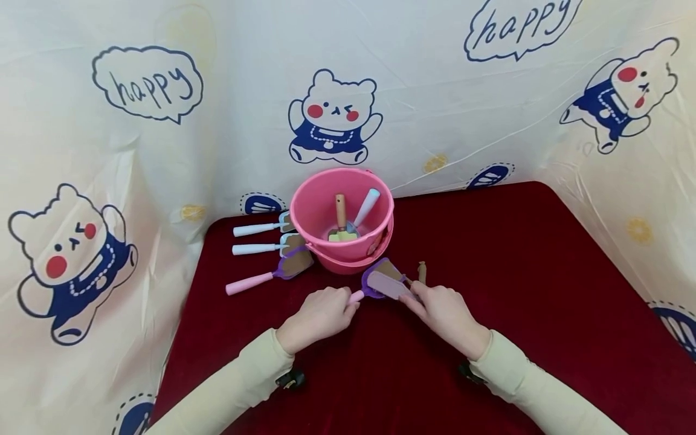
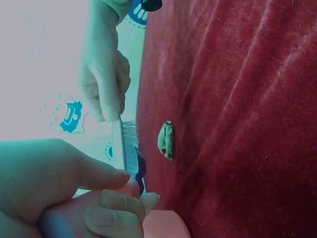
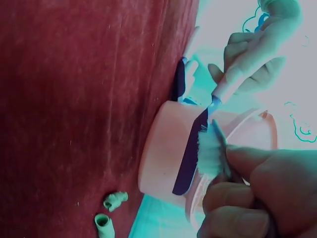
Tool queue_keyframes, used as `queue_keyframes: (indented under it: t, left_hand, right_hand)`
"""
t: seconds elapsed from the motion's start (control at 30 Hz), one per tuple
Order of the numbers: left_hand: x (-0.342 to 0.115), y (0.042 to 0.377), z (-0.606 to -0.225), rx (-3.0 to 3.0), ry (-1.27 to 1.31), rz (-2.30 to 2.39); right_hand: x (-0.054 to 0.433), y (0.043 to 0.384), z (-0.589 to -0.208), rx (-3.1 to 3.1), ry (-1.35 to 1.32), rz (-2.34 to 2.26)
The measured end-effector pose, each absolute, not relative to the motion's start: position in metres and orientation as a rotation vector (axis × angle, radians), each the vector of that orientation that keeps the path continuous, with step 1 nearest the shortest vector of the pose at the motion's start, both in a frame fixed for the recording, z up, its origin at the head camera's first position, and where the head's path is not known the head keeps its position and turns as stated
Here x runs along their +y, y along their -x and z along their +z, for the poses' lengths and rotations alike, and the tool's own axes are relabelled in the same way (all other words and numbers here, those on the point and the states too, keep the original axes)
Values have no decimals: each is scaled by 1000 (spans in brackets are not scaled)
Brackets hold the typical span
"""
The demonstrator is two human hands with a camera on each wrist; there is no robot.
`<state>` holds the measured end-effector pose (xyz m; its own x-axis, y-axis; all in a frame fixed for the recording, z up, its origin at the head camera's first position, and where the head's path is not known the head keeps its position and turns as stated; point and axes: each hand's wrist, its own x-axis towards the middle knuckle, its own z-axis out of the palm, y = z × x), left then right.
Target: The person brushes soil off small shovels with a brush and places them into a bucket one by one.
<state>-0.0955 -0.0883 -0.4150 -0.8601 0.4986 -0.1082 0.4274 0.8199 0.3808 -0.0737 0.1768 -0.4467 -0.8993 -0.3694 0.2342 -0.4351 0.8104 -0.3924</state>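
My left hand (image 1: 321,317) grips the pink handle of a small shovel (image 1: 390,270) with a brown, purple-edged blade. In my right hand (image 1: 448,317) is a brush (image 1: 387,285) with a pale mauve back, pinched between thumb and fingers. Its pale bristles (image 3: 210,151) lie against the blade in the right wrist view. The shovel is held up in front of a pink bucket (image 1: 339,260). Inside the bucket stand a wooden-handled tool (image 1: 341,211) with a pale green head and a light blue handle (image 1: 367,206).
Left of the bucket lie a pink-handled shovel (image 1: 250,283) and two light-blue-handled shovels (image 1: 255,248), blades toward it. Small brown hollow pieces (image 3: 115,201) rest on the dark red cloth (image 1: 516,290) near my right hand. A printed white curtain (image 1: 413,78) hangs behind the table.
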Motion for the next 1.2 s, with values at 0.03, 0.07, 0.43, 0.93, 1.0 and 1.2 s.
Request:
queue_keyframes:
  t: [0.03, 0.07, 0.43, 0.93, 1.0, 1.2]
  left_hand:
    - [-89, 95, -415, 2798, -722, 513]
    - [-89, 95, -414, 2794, -720, 510]
    - [-91, 96, -415, 2799, -711, 506]
    - [-88, 94, -415, 2778, -697, 550]
    - [-89, 94, -415, 2765, -688, 555]
    - [-91, 94, -419, 2752, -682, 554]
  right_hand:
    - [178, 74, -447, -2845, -614, 665]
    - [179, 74, -447, -2841, -598, 669]
    - [181, 75, -446, -2824, -739, 729]
    - [173, 75, -445, -2842, -695, 734]
    - [176, 75, -446, -2843, -641, 709]
    - [178, 76, -451, -2835, -614, 744]
